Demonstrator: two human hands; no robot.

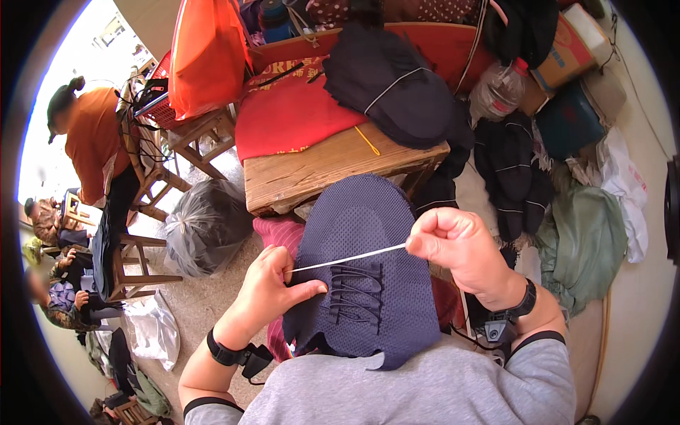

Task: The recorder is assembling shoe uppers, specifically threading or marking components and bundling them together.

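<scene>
A dark blue mesh shoe upper (pixel 361 212), with rows of black lacing across its middle, lies over my lap. I cannot tell whether others lie under it. Above the lacing, a thin white cord (pixel 347 259) stretches taut from hand to hand. At its lower left end my left hand (pixel 268 292) has its fingers curled closed around the cord, while its thumb rests on the mesh. My right hand (pixel 460 251) pinches the other end between thumb and forefinger, off the upper's right edge.
Ahead stands a wooden bench (pixel 283 180) with a red cloth (pixel 297 117), a tied stack of dark uppers (pixel 397 85) and a thin yellow tool (pixel 367 140). A grey plastic sack (pixel 205 227) sits on the floor left; green cloth (pixel 588 234) lies right. Several people are at left.
</scene>
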